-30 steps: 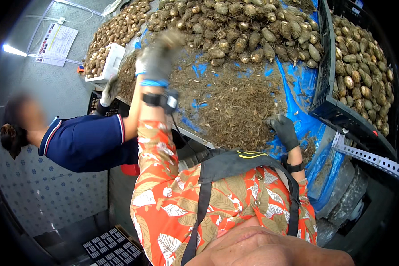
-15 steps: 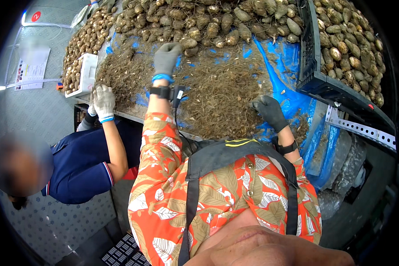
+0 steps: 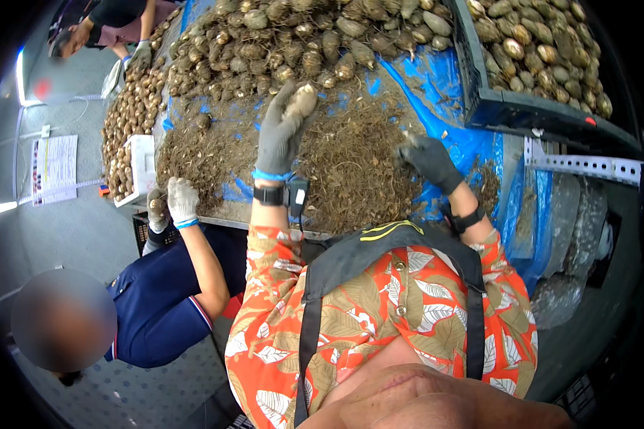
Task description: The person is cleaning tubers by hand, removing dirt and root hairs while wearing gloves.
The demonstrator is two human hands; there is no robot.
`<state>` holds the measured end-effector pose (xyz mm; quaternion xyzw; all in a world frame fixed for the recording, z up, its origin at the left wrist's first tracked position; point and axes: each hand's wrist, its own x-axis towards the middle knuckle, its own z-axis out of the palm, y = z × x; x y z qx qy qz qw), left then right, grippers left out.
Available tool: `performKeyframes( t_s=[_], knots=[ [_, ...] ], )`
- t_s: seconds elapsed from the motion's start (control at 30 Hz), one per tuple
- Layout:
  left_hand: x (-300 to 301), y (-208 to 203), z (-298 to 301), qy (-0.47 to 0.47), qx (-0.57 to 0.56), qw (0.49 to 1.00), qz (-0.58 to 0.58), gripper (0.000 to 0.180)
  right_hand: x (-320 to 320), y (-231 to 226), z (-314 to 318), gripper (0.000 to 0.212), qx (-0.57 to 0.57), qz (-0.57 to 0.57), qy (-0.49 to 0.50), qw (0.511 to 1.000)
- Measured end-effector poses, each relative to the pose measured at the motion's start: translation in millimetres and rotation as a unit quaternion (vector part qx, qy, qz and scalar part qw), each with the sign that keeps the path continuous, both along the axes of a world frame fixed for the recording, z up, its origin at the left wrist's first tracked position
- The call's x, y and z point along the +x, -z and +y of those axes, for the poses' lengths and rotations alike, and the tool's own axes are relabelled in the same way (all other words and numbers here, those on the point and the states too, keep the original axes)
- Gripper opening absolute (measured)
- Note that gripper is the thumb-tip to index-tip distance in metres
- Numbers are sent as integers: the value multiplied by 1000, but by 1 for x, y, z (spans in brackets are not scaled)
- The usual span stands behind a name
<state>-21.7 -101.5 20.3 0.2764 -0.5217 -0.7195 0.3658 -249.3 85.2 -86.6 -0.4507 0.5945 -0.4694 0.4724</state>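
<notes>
The person wears an orange shirt (image 3: 379, 325) with a leaf pattern under a dark apron (image 3: 350, 257) with yellow lines near its upper edge. The right hand (image 3: 429, 163), in a dark grey glove, hangs over the right side of the work area with its fingers curled in; a small pale bit shows at its fingertips, but whether it grips anything I cannot tell. A black band (image 3: 467, 217) circles that wrist. The left hand (image 3: 275, 136), in a grey glove, reaches a little farther out and is closed around a taro-like tuber (image 3: 303, 102), its pale, rounded side exposed between thumb and fingers. Below both hands, a mat of brown root trimmings (image 3: 354, 171) covers the middle of the bench (image 3: 225, 209), with blue plastic sheeting (image 3: 472, 146) showing through and spreading bare at the right.

At the left stands a co-worker (image 3: 154, 311) in a navy shirt, white-gloved hands (image 3: 183, 202) close together at the bench edge, one of them holding another tuber (image 3: 157, 204). Just beyond is a white box (image 3: 143, 164), with paler tubers (image 3: 132, 107) at its left and behind it. On the right, a black crate (image 3: 551, 121) is filled with rough brown tubers (image 3: 544, 57). Across the far side lies a broad heap of hairy tubers (image 3: 300, 43). At the far left, a second person (image 3: 118, 14) in dark clothing leans in, a gloved hand by the paler tubers.
</notes>
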Motion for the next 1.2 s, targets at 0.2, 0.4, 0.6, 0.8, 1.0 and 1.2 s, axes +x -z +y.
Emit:
performKeyframes(
  t_s=[0.2, 0.4, 0.6, 0.8, 1.0, 1.2],
  knots=[
    [-25, -23, 71, 26, 71, 994, 80, 81, 21, -95, -42, 46, -178, -9, 25, 984],
    [-37, -22, 85, 72, 32, 997, 14, 68, 23, -115, -49, 45, -308, 206, 78, 926],
    [-47, -23, 97, 61, -1, 997, -45, 61, 17, -116, -34, 30, -207, -87, 44, 974],
    [-52, -24, 103, 54, -13, 995, -81, 60, 13, -117, -25, 14, -278, 280, 51, 918],
    [-52, -24, 98, 4, -30, 992, -121, 59, -18, -60, -19, 18, -113, 248, 36, 962],
    [-60, -21, 101, 1, -98, 990, -103, 64, 7, -99, -15, 27, -233, -98, 129, 959]
  ],
)
